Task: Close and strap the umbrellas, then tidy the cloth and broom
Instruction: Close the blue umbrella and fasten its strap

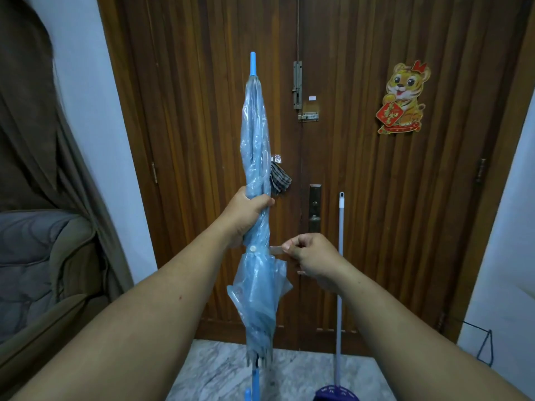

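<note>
A closed, translucent blue umbrella point(255, 146) stands upright in front of me, tip up, its blue handle at the bottom edge. My left hand point(246, 215) grips its folded canopy around the middle. My right hand point(311, 259) pinches the end of the umbrella's clear strap point(276, 250), pulled out to the right, next to the white snap button point(252, 248). A checked cloth point(279, 179) hangs on the door behind the umbrella. The broom point(340, 285), with a pale handle and a dark blue head, leans against the door at the right.
A brown wooden double door point(376, 198) with bolts and a handle plate fills the view ahead. A grey sofa with a brown curtain stands at the left. The floor is marbled tile. A wire rack sits low at the right wall.
</note>
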